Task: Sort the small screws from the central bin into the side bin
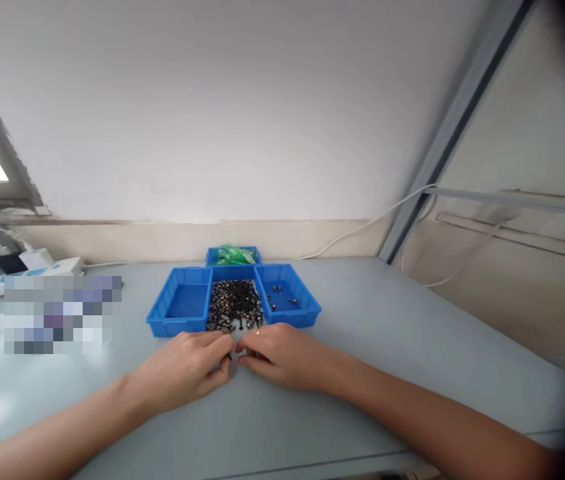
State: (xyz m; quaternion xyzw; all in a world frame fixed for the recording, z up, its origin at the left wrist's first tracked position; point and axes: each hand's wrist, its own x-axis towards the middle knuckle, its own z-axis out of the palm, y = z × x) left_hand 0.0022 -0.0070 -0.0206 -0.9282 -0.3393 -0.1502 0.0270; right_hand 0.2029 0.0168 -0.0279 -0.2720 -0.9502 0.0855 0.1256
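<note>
A heap of small dark and silvery screws (235, 303) lies on the table between two blue trays. My left hand (190, 363) is just in front of the heap, its thumb and fingers pinched together. A small dark end, apparently of a screw, pokes out at its fingertips. Facing it, almost fingertip to fingertip, my right hand (282, 355) has its fingers curled inward; what they may hold is hidden. The right blue tray (307, 313) contains several loose screws. In the left blue tray (177, 325) the visible floor is bare.
Behind the heap stands a third blue tray (235, 272) with green plastic bags (235, 255) in it. A white power strip (65, 267) with plugs sits at the far left, near a blurred patch. A white cable (357, 230) runs along the wall to a grey metal post (427, 160).
</note>
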